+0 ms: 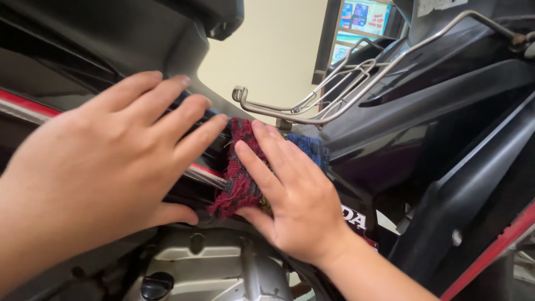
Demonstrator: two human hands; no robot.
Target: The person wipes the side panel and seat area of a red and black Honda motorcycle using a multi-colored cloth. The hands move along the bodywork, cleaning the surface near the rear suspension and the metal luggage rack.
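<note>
Two hands, one rag — the right hand (295, 195) pressed the red-and-blue rag (245, 167) against the black motorbike panel (423, 111), fingers flat; the left hand (106, 161) lay spread, holding nothing — wire rack (312, 95) just above.

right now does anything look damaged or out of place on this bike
Nothing stands out. The right hand presses a frayed red and blue rag against the black body panel, the left hand lies flat on the panel beside it, and the metal rack looks straight.
</note>
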